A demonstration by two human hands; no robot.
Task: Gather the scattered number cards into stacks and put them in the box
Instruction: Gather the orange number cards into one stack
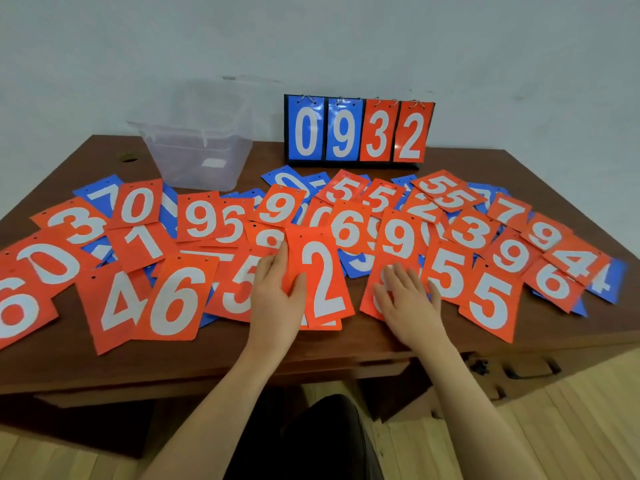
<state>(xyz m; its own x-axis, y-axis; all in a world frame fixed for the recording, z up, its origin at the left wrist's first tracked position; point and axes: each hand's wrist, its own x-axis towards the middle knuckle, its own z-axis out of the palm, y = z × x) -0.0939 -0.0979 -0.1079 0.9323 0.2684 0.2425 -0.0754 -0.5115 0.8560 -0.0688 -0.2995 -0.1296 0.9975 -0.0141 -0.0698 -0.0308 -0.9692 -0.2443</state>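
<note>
Head view: left hand pinches the orange "2" card stack; right hand, fingers flat on the neighbouring orange card, should slide it under squarely.

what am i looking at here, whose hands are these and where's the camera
There is one picture, taken by a camera worn on a person's head, looking forward and down. No robot is involved: the two bare arms are the wearer's own.

The left hand holds a small stack of orange cards with a 2 on top, thumb across its face. The right hand lies flat, fingers spread, on another orange card beside it.

Many orange and blue number cards lie scattered and overlapping on the brown wooden table. At the back stand a clear plastic box and a flip scoreboard reading 0932.
</note>
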